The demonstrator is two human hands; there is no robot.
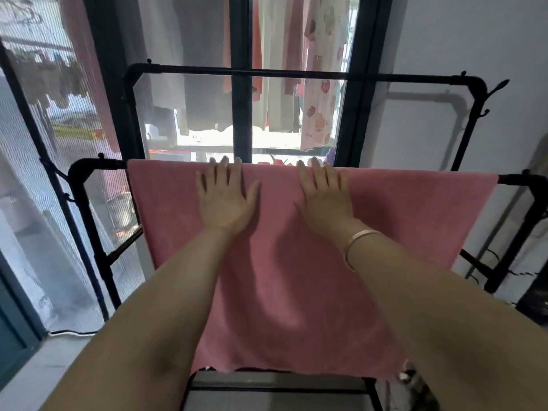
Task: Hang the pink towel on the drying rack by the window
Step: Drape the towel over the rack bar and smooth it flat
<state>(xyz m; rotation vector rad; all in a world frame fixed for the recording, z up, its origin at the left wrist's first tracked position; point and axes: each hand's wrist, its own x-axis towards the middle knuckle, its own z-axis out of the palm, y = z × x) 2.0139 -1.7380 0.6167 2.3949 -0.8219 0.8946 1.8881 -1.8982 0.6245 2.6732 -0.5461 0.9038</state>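
Note:
The pink towel (296,292) hangs spread out over the near top bar of the black drying rack (89,166), its lower edge reaching down near the rack's bottom frame. My left hand (224,197) lies flat on the towel just below the bar, fingers apart. My right hand (323,195) rests flat on the towel beside it, fingers spread, a bracelet on its wrist. Neither hand grips the cloth.
The rack's far bar (296,74) runs higher up, bare, right in front of the dark-framed window (241,114). Clothes hang outside the glass. A mesh screen is at the left, a white wall at the right. A small cat (410,378) is at the towel's lower right.

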